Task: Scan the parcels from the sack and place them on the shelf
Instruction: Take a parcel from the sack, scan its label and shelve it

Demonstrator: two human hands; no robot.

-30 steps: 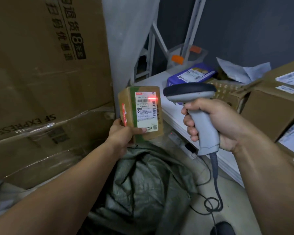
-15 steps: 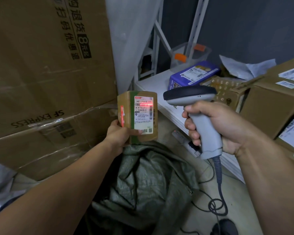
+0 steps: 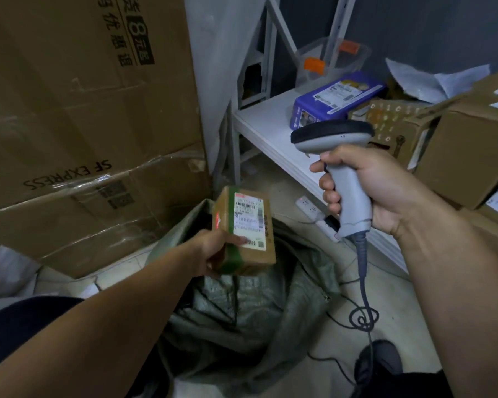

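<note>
Above the green woven sack (image 3: 242, 311), left hand (image 3: 213, 251) pinches a small brown taped cardboard parcel (image 3: 246, 231) — light, stiff; right hand (image 3: 365, 188) wraps the grey scanner (image 3: 342, 156).

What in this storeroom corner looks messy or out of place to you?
A few things. The patterned box on the shelf gapes open, its flap sticking out. Crumpled white wrapping lies behind it. A power strip and the scanner's looping cable trail loose across the floor beside the sack.
</note>
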